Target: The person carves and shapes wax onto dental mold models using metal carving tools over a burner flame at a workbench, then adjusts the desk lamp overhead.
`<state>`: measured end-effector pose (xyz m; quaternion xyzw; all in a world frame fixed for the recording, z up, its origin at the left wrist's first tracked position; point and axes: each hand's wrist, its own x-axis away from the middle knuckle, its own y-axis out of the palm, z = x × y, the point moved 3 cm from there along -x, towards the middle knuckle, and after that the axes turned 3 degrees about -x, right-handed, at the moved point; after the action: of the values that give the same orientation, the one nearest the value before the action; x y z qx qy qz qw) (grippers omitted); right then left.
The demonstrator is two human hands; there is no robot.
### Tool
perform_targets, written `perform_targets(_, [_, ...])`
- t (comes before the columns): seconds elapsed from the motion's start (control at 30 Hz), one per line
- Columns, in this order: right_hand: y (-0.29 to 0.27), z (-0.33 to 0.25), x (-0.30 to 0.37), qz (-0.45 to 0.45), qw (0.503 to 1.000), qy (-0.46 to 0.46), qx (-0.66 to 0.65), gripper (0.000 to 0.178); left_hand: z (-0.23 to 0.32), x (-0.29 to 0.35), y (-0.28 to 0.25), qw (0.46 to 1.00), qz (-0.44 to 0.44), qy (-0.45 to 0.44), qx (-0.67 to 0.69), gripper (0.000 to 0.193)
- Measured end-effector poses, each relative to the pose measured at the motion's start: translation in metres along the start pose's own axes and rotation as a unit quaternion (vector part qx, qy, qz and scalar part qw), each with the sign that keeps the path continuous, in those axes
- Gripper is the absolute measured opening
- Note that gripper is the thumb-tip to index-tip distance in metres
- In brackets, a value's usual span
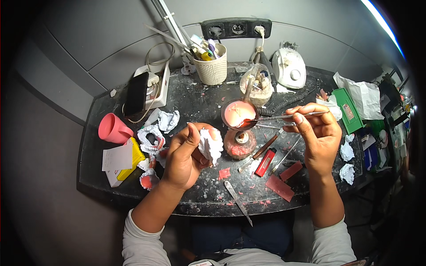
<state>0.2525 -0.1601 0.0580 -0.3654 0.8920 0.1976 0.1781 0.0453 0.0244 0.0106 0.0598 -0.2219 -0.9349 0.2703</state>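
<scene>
My left hand (181, 155) is closed around a white plaster dental cast (211, 147), left of the burner. In my right hand (318, 141) a thin metal wax spatula (280, 117) is pinched between thumb and fingers. Its dark tip reaches into a small round pan (256, 125) of pink wax (237, 111), part of it melted and redder near the tip. Below the pan stands a small spirit burner (237, 148); I cannot make out a flame. Beside it lie a brown-handled tool (267, 145), a red lighter (265, 162) and pink wax sheets (279, 188).
More plaster casts (151, 138) lie on the left near a pink cup (114, 128) and a yellow box (133, 160). A knife (238, 197) rests near the front edge. Behind are a tool pot (211, 71), a glass jar (257, 95) and a white device (289, 68). A green box (347, 111) sits right.
</scene>
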Motion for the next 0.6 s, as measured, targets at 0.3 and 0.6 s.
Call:
perform_targets(0.3, [-0.007, -0.008, 0.001, 0.006, 0.998, 0.009, -0.059, 0.015, 0.0, -0.001, 0.002, 1.0, -0.008, -0.001, -0.021, 0.05])
perform_targets(0.6, [0.018, -0.013, 0.019, -0.102, 0.987, -0.049, -0.112, 0.017, 0.0, 0.003, 0.011, 0.999, 0.002, -0.022, -0.04, 0.048])
